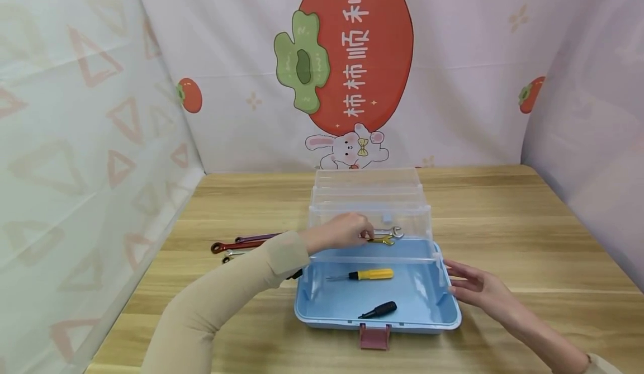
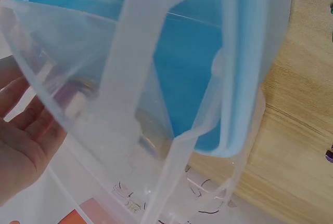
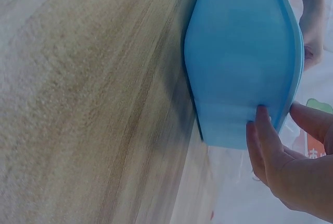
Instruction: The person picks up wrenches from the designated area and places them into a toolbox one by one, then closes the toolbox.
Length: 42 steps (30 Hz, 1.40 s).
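Note:
A light-blue toolbox (image 1: 329, 307) stands with its clear folding trays (image 1: 367, 198) raised. My left hand (image 1: 347, 230) reaches over a clear tray, and its bent fingers pinch a gold wrench (image 1: 384, 240); in the left wrist view that hand (image 2: 26, 141) is partly behind the plastic. Beside the gold wrench lies a silver wrench (image 1: 397, 232). My right hand (image 1: 480, 290) rests its fingers and thumb against the outer right side of the toolbox; in the right wrist view the thumb touches the rim. A yellow screwdriver (image 1: 374, 274) and a black-handled screwdriver (image 1: 379, 309) lie inside the toolbox.
Several wrenches (image 1: 236, 246) lie on the wooden table (image 1: 528, 223) left of the toolbox, partly behind my left arm. A black object (image 1: 296, 275) shows beside the toolbox's left edge. At the front a pink latch (image 1: 374, 337) hangs down. Printed cloth walls (image 1: 463, 83) surround the table.

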Tool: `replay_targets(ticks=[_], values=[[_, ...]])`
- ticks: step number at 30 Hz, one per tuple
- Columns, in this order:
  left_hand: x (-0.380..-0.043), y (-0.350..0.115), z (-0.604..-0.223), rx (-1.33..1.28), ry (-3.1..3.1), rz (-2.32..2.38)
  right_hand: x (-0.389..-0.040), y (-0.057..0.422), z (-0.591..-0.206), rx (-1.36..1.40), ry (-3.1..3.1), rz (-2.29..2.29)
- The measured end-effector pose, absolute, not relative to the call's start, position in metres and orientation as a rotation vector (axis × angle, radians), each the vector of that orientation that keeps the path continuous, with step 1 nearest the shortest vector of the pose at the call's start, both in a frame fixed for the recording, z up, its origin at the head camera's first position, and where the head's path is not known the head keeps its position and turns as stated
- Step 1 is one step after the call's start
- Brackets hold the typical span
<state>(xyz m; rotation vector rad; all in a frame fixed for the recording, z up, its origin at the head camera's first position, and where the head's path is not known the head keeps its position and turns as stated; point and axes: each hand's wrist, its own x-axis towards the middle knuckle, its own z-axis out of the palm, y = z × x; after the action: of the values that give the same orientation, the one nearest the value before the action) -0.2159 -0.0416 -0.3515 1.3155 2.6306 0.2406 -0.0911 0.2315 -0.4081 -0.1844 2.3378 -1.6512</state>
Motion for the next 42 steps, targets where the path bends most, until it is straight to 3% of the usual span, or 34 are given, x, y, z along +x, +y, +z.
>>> replay_targets(ticks=[26,42], values=[[-0.211,-0.103,-0.347,1.325,2.606,0.782,-0.092,0.232,-0.405,-0.142,2.331,-1.635],[-0.197,-0.138,-0.356,1.130,2.661,1.055,-0.092,0.231,-0.403,-0.136,2.323,-1.633]])
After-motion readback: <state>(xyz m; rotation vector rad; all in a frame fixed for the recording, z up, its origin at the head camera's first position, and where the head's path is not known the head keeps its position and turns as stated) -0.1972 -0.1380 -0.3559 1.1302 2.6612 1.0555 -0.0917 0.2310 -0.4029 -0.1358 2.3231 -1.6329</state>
